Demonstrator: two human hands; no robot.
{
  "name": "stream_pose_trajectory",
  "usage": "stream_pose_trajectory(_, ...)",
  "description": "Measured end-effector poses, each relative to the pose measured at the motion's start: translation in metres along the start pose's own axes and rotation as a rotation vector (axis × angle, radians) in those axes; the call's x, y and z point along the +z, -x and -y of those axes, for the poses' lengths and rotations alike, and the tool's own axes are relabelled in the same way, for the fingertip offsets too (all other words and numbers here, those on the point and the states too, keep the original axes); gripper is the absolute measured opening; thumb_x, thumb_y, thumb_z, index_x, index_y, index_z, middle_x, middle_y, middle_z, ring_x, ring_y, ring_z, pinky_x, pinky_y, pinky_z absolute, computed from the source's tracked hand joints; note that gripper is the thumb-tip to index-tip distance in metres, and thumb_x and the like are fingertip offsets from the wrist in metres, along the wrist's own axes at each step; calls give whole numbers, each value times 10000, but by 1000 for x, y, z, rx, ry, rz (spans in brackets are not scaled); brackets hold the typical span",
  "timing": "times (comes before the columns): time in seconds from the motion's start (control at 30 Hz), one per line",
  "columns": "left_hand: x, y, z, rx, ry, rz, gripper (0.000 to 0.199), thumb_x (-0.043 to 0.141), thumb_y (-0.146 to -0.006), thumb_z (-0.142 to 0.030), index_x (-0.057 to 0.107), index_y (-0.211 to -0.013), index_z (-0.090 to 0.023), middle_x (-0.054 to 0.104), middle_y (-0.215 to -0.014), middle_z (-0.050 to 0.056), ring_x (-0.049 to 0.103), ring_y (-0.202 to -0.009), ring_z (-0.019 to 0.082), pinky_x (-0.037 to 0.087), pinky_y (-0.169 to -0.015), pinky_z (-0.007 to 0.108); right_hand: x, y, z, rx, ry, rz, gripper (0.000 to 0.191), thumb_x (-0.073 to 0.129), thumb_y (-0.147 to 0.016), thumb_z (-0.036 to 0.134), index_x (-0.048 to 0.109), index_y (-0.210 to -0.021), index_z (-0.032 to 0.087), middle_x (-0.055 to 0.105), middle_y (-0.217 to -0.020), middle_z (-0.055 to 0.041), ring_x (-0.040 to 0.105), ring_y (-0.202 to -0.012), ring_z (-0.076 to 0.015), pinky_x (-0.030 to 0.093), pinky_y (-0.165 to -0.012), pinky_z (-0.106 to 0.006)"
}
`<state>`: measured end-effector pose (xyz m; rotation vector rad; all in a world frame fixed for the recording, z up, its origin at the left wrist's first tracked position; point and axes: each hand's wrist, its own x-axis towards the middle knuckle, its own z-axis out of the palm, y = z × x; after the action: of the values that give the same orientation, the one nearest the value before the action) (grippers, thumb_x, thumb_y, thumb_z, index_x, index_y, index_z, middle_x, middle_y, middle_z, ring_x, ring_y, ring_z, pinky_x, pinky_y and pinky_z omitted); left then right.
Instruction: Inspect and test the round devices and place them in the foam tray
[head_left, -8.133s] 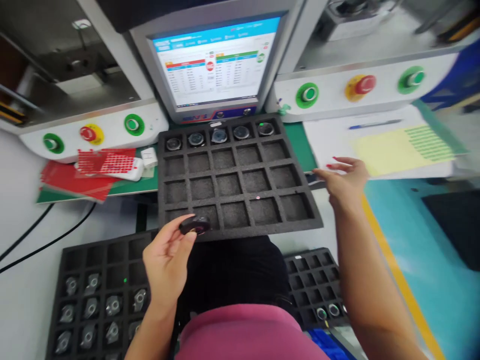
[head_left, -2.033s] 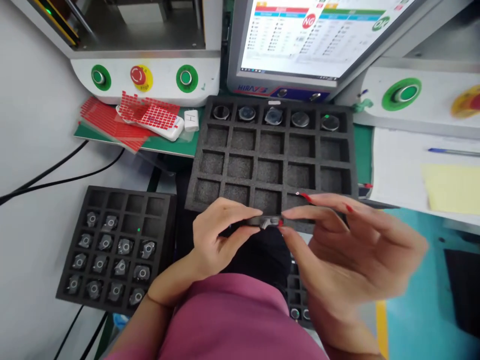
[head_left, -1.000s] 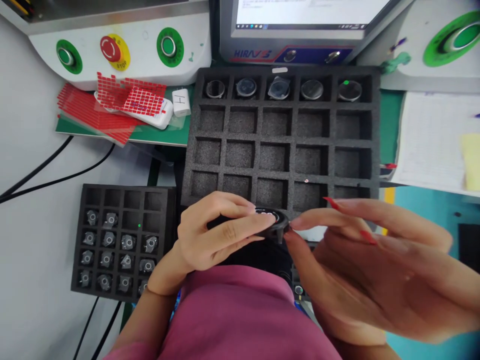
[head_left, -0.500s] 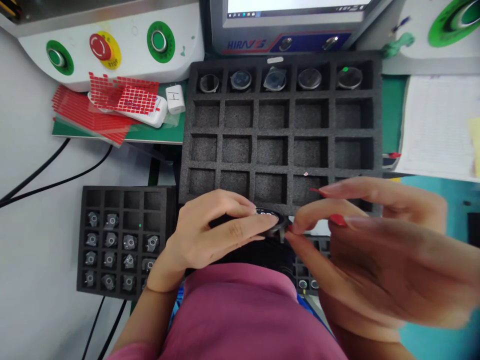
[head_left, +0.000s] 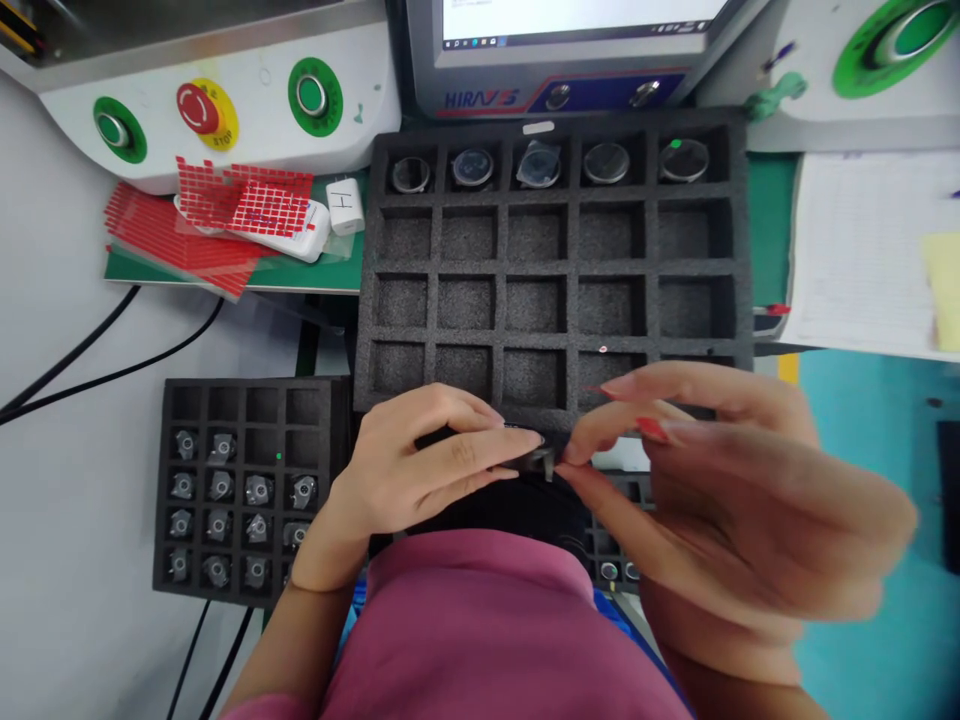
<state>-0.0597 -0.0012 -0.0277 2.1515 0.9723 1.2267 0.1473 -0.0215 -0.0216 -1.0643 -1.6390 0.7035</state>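
Note:
My left hand [head_left: 420, 460] is closed around a dark round smartwatch body [head_left: 534, 460], held just in front of the large foam tray. Its forefinger lies across the watch's face, which covers most of it. A short lug sticks down at the watch's right end. Close to that end, my right hand [head_left: 720, 500] has thumb and forefinger pinched together, with the other fingers lifted and curled. Red nails show on it. Whatever the pinch holds is too small or hidden to make out.
A large black foam tray [head_left: 499, 266] has round watch bodies in its back row. At lower left, a smaller foam tray [head_left: 241, 412] holds several wrapped parts. Red sticker sheets [head_left: 180, 235] lie by a machine panel [head_left: 247, 95] with buttons. Papers [head_left: 862, 250] lie at right.
The watch has tilted, so its lit digits no longer show. Both hands keep their hold near it, and the right hand has shifted slightly left. The whole view has moved a little.

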Motion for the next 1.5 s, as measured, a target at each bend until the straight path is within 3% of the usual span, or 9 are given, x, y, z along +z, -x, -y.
stream_pose_trajectory(0.2, 4, 0, 2, 53, 60, -71, 155, 697, -934, -186, 740, -1077, -140, 705, -901, 29, 722, -910, 126, 627, -790, 205, 5, 5, 4, -3, -41, -40, 564, 628, -833, -87, 638, -1241, 303, 665, -1096, -53, 693, -773, -158, 618, -563, -264)
stream_pose_trajectory(0.37, 4, 0, 3, 50, 122, -101, 168, 672, -956, -210, 737, -1093, -136, 709, -901, 38, 725, -896, 126, 631, -791, 205, 8, 1, -1, -170, -39, -132, 879, 719, -739, -139, 517, -1454, 332, 592, -1333, -74, 718, -904, -180, 673, -687, -315)
stream_pose_trajectory(0.5, 3, 2, 4, 44, 101, -85, 204, 687, -940, -190, 733, -1136, -160, 713, -892, 40, 729, -885, 144, 632, -767, 224, 15, -6, -2, -263, -115, -123, 870, 618, -712, -230, 521, -1458, 208, 589, -1335, -110, 712, -860, -127, 655, -696, -247)
stream_pose_trajectory(0.7, 5, 2, -1, -2, 30, -125, 207, 681, -927, -134, 724, -1128, -159, 728, -878, 42, 702, -783, 118, 604, -713, 193, 21, -7, -3, -264, -111, -118, 843, 590, -754, -200, 489, -1462, 246, 568, -1295, -91, 687, -810, -115, 664, -746, -270)
stream_pose_trajectory(0.87, 2, 0, 2, -171, -102, -323, 214, 696, -888, -94, 748, -1068, -199, 708, -820, 1, 665, -721, 94, 562, -653, 152, 18, -4, -4, -290, -95, -118, 770, 541, -788, -194, 467, -1426, 230, 528, -1303, -100, 668, -802, -97, 666, -721, -273)
stream_pose_trajectory(1.0, -13, -13, 18, -469, 92, -457, 102, 691, -915, -249, 735, -986, -191, 717, -812, 8, 696, -713, 114, 583, -648, 183, 15, -2, -16, -245, -86, -191, 704, 573, -803, -171, 498, -1374, 234, 543, -1280, -93, 698, -782, -98, 660, -784, -297)
stream_pose_trajectory(1.2, -34, -61, 67, -821, 176, -198, 430, 679, -792, -541, 656, -947, -142, 707, -835, 61, 649, -686, 145, 555, -595, 246, -1, 11, -35, -122, -118, -291, 596, 641, -824, -95, 576, -1295, 263, 599, -1233, -68, 720, -768, -119, 657, -794, -316)
stream_pose_trajectory(1.37, -39, -99, 115, -847, -93, -115, 206, 644, -819, -353, 612, -890, -163, 664, -713, 13, 606, -655, 145, 488, -651, 256, -16, 24, -40, -4, -167, -339, 530, 706, -801, -38, 642, -1229, 269, 637, -1185, -60, 707, -701, -125, 647, -675, -286)
stream_pose_trajectory(1.5, -39, -112, 127, -802, -285, 65, 47, 661, -810, -217, 655, -821, -172, 645, -627, -16, 601, -654, 168, 447, -712, 280, -18, 31, -42, 116, -123, -519, 396, 795, -825, 179, 692, -1195, 273, 686, -1082, -81, 661, -587, -159, 639, -597, -335)
